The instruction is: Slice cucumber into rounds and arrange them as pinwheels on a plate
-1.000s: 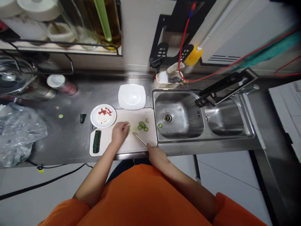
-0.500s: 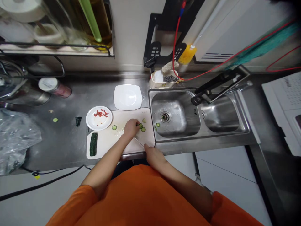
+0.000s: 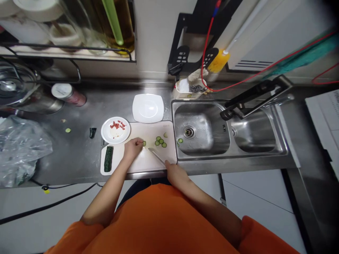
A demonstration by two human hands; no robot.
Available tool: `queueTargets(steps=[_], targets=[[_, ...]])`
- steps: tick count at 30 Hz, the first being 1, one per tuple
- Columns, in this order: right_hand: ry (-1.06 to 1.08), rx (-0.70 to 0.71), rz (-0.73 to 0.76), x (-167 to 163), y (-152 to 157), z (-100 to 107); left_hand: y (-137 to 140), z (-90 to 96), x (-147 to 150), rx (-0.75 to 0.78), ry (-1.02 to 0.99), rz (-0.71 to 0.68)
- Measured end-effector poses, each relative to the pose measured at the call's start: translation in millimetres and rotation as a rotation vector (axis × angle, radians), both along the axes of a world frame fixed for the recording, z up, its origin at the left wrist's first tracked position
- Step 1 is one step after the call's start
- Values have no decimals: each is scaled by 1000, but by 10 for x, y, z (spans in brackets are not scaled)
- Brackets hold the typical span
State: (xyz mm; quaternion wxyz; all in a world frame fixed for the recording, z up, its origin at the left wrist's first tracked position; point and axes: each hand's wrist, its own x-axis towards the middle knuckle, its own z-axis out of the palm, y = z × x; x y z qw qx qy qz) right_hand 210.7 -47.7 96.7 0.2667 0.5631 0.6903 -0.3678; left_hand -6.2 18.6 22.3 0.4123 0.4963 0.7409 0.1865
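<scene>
My left hand [image 3: 132, 149] is over the middle of the white cutting board [image 3: 137, 164], its fingertips pinched at the edge of a cucumber slice [image 3: 144, 143]. My right hand [image 3: 177, 173] grips a knife [image 3: 157, 156] at the board's front right edge, the blade pointing up and left across the board. To the right of the left hand lies a loose group of several cucumber slices [image 3: 161, 141]. A dark green piece of cucumber [image 3: 108, 159] rests at the board's left end.
Behind the board stand a round plate with red pieces [image 3: 105, 135] and a white square plate [image 3: 147, 107]. A double sink [image 3: 203, 141] adjoins on the right, cucumber slices in it. A cucumber end [image 3: 92, 132], a jar [image 3: 69, 94] and a plastic bag [image 3: 22, 150] are left.
My left hand has moved left from the group of slices to a single slice mid-board, leaving the group uncovered. My right hand still holds the knife; the view has shifted slightly.
</scene>
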Motion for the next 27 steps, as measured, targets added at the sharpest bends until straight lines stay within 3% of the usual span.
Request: queueTargets(steps=[6, 14, 16, 18, 23, 27], targets=[[-6, -31, 0, 1, 46, 37, -46, -66, 5, 95, 72, -51], [-5, -2, 4, 14, 41, 44, 124, -51, -127, 252, -6, -509], [-7, -10, -5, 15, 50, 51, 151, -40, -118, 288, 14, -567], [-12, -16, -13, 17, 61, 59, 123, -34, -76, 313, 80, -530], [-32, 6, -12, 18, 71, 49, -119, -105, 80, 282, 336, -206], [-22, 26, -12, 6, 75, 27, -232, -212, 146, 274, 350, -152]])
